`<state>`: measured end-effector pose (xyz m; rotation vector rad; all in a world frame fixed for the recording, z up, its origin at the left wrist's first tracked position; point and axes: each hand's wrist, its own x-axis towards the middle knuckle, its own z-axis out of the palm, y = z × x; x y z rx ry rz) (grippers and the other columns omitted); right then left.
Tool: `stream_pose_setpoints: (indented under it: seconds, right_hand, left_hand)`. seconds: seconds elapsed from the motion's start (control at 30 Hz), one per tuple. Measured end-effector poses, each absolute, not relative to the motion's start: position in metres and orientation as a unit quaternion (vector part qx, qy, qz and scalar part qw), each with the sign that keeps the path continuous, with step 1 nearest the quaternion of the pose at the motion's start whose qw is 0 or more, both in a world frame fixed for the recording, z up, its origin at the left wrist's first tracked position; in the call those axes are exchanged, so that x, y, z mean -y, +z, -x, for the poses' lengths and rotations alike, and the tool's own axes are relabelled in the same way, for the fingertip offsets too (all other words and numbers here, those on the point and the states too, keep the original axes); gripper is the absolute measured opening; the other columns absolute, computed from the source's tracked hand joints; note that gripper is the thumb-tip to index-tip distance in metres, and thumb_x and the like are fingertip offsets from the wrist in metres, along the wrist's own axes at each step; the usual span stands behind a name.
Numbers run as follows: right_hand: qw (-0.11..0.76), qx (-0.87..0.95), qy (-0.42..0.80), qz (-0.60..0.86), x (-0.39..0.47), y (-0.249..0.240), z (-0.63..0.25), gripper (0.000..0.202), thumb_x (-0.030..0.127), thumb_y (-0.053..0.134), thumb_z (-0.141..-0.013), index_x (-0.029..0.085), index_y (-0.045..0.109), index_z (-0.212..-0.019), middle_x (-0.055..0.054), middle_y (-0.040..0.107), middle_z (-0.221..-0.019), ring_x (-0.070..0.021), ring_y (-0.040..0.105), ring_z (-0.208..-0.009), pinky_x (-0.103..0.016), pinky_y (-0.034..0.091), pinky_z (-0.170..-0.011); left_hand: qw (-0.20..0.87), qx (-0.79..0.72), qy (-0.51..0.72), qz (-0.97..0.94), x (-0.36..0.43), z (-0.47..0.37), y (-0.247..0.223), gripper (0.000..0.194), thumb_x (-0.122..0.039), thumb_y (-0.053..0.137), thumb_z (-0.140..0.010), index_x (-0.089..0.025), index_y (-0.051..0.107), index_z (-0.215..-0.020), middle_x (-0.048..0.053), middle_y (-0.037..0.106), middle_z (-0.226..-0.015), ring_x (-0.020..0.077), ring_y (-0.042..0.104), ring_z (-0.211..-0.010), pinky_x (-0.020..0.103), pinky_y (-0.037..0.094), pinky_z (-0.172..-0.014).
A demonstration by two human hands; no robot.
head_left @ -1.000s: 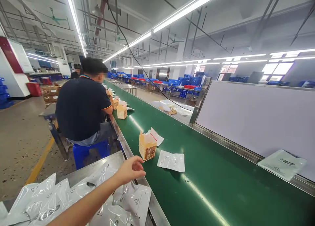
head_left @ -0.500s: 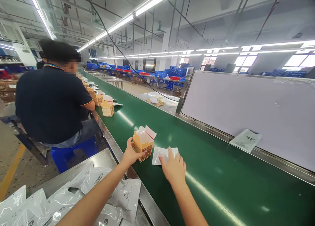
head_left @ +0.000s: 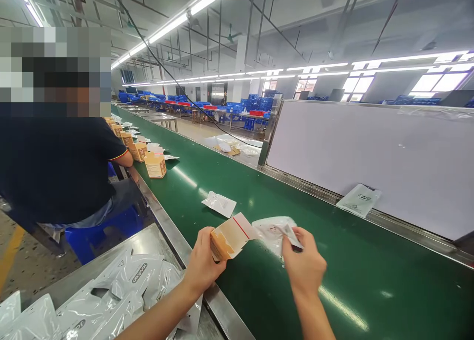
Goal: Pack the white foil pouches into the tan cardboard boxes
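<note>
My left hand (head_left: 204, 261) is wrapped round a small orange and white box (head_left: 229, 236), tilted to the right with its flap, marked by a red strip, raised. Just right of it, my right hand (head_left: 304, 257) pinches a clear and white plastic bag (head_left: 276, 233) over the green belt. The bag's left edge meets the box flap; whether it is inside the box cannot be made out. Beyond the box a flat white packet (head_left: 219, 204) lies on the belt (head_left: 355, 271).
Shiny white pouches (head_left: 111, 300) cover the metal table at lower left. Orange boxes (head_left: 155, 165) line the belt's far left, beside a seated person (head_left: 62, 167). A pouch (head_left: 360, 200) leans on the white panel (head_left: 370, 152) at right.
The box is now lifted and tipped to the right. My right hand has left the flat packet, moved right and taken hold of a plastic bag. The packet lies farther up the belt.
</note>
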<state>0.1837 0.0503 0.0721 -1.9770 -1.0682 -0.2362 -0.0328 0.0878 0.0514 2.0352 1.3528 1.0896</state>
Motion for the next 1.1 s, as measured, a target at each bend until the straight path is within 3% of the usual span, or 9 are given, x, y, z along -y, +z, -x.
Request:
stream_pose_setpoints:
  seconds: [0.13, 0.23, 0.4, 0.47, 0.57, 0.67, 0.73, 0.87, 1.1]
  right_hand:
    - [0.562, 0.531, -0.271, 0.573, -0.016, 0.118, -0.167, 0.013, 0.013, 0.061, -0.079, 0.021, 0.056, -0.086, -0.004, 0.059, -0.085, -0.0154, 0.059, -0.075, -0.025, 0.048, -0.066]
    - [0.546, 0.662, -0.248, 0.450, -0.015, 0.126, -0.150, 0.023, -0.001, 0.053, -0.079, 0.020, 0.057, -0.087, -0.004, 0.058, -0.083, -0.0128, 0.057, -0.073, -0.023, 0.048, -0.063]
    - [0.364, 0.834, -0.126, 0.395, -0.026, 0.106, -0.146, 0.031, -0.004, 0.036, -0.079, 0.017, 0.060, -0.080, -0.004, 0.060, -0.076, -0.0149, 0.055, -0.072, -0.026, 0.048, -0.062]
    - [0.255, 0.877, -0.019, 0.408, -0.027, 0.101, -0.147, 0.032, -0.002, 0.045, -0.072, 0.017, 0.060, -0.093, -0.006, 0.062, -0.093, -0.0194, 0.056, -0.091, -0.032, 0.049, -0.080]
    - [0.133, 0.893, 0.131, 0.410, -0.029, 0.106, -0.147, 0.059, 0.004, 0.059, -0.058, 0.014, 0.051, -0.116, -0.013, 0.053, -0.121, -0.0280, 0.043, -0.119, -0.041, 0.035, -0.104]
    - [0.108, 0.884, 0.215, 0.401, -0.033, 0.125, -0.150, 0.046, -0.001, 0.057, -0.055, 0.017, 0.056, -0.097, -0.008, 0.058, -0.107, -0.0230, 0.052, -0.105, -0.034, 0.042, -0.095]
    - [0.133, 0.871, 0.234, 0.410, -0.031, 0.138, -0.154, 0.038, 0.000, 0.058, -0.055, 0.019, 0.055, -0.088, -0.002, 0.060, -0.096, -0.0178, 0.055, -0.091, -0.028, 0.046, -0.083]
    - [0.271, 0.798, 0.226, 0.488, -0.010, 0.140, -0.158, 0.044, 0.018, 0.073, -0.061, 0.024, 0.056, -0.101, 0.002, 0.061, -0.101, -0.0165, 0.056, -0.091, -0.026, 0.046, -0.078]
    - [0.409, 0.684, -0.091, 0.597, 0.043, 0.113, -0.188, 0.018, 0.015, 0.049, -0.084, 0.025, 0.060, -0.095, 0.002, 0.067, -0.088, -0.0147, 0.062, -0.079, -0.027, 0.050, -0.070]
  left_hand:
    - [0.239, -0.497, 0.374, -0.746, -0.082, 0.024, 0.051, 0.061, -0.011, 0.055, -0.062, -0.020, 0.035, -0.119, 0.009, 0.051, -0.117, 0.0270, 0.051, -0.112, 0.045, 0.044, -0.094]
    - [0.245, -0.496, 0.383, -0.740, -0.080, 0.020, 0.049, 0.062, -0.011, 0.056, -0.060, -0.019, 0.036, -0.118, 0.010, 0.053, -0.116, 0.0278, 0.052, -0.111, 0.045, 0.044, -0.094]
    - [0.221, -0.449, 0.396, -0.770, -0.070, 0.015, 0.043, 0.063, -0.009, 0.055, -0.063, -0.018, 0.034, -0.121, 0.010, 0.054, -0.116, 0.0254, 0.052, -0.111, 0.044, 0.045, -0.094]
    - [0.181, -0.391, 0.394, -0.812, -0.065, 0.011, 0.039, 0.065, -0.006, 0.052, -0.065, -0.019, 0.032, -0.124, 0.011, 0.049, -0.125, 0.0252, 0.047, -0.119, 0.045, 0.042, -0.100]
    - [0.142, -0.344, 0.386, -0.844, -0.059, 0.007, 0.037, 0.066, -0.005, 0.050, -0.066, -0.020, 0.030, -0.127, 0.013, 0.044, -0.132, 0.0253, 0.041, -0.125, 0.046, 0.039, -0.104]
    - [0.166, -0.374, 0.381, -0.829, -0.058, 0.005, 0.041, 0.067, -0.006, 0.052, -0.063, -0.019, 0.031, -0.126, 0.013, 0.048, -0.127, 0.0259, 0.045, -0.121, 0.046, 0.042, -0.101]
    - [0.200, -0.402, 0.373, -0.812, -0.059, 0.003, 0.045, 0.064, -0.009, 0.053, -0.062, -0.020, 0.034, -0.123, 0.011, 0.051, -0.121, 0.0263, 0.049, -0.116, 0.046, 0.044, -0.097]
    - [0.284, -0.463, 0.355, -0.761, -0.058, -0.002, 0.054, 0.062, -0.014, 0.061, -0.058, -0.020, 0.038, -0.116, 0.011, 0.054, -0.115, 0.0293, 0.053, -0.110, 0.048, 0.044, -0.094]
    - [0.336, -0.439, 0.379, -0.742, -0.021, -0.052, 0.080, 0.064, -0.029, 0.068, -0.061, -0.020, 0.039, -0.116, 0.011, 0.054, -0.115, 0.0302, 0.052, -0.110, 0.050, 0.042, -0.096]
